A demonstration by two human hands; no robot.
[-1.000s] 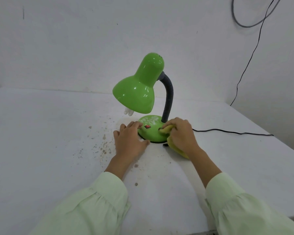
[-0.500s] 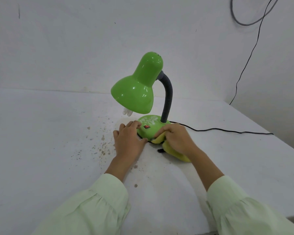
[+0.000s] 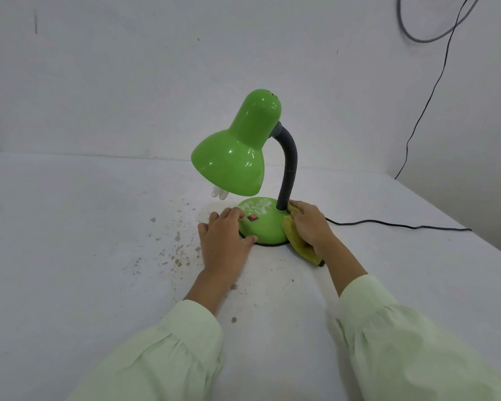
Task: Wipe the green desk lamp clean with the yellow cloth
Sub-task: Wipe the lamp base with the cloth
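Note:
The green desk lamp (image 3: 237,151) stands mid-table on a round green base (image 3: 265,227) with a red switch and whitish smears on top. A grey flexible neck curves up to the shade. My left hand (image 3: 224,241) rests against the base's left front edge, fingers spread over the rim. My right hand (image 3: 311,224) presses the yellow cloth (image 3: 297,241) against the base's right side, close to the foot of the neck. Part of the cloth trails onto the table below my wrist.
Brown specks of dirt (image 3: 180,250) are scattered on the white table (image 3: 70,241) left of the lamp. The lamp's black cord (image 3: 388,224) runs right across the table toward its edge. Another cable (image 3: 425,105) hangs down the wall at right.
My right hand with the cloth has slid from the front of the base round to its right side, up by the neck. The left hand has stayed on the base.

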